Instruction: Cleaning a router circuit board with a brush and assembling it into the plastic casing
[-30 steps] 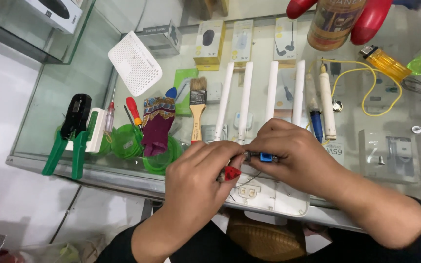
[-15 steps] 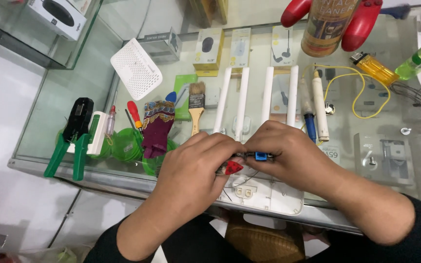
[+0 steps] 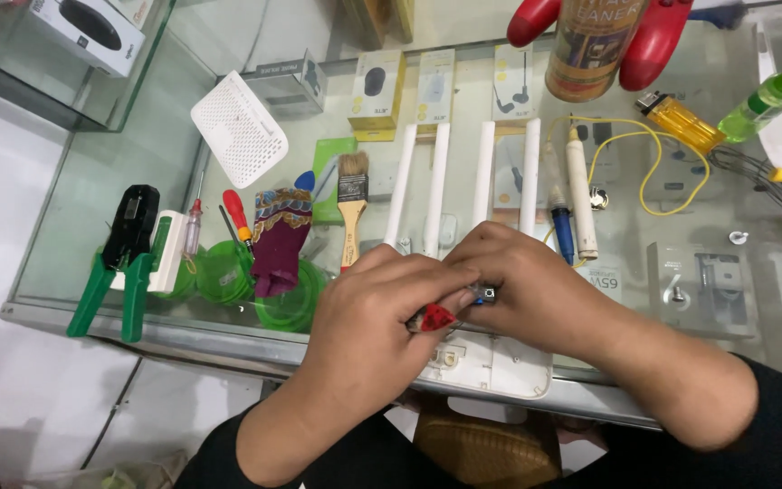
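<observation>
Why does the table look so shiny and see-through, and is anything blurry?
Head view: the glass counter reflects soft light, so boxes beneath show through; both hands, left hand and right hand, look sharp, while the small red-handled tool between them is partly hidden.

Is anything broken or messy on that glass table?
Nothing looks broken or spilled. The glass counter is cluttered with tools, and a yellow wire loops loosely across it. Both hands, left hand and right hand, cover a white router.
</observation>
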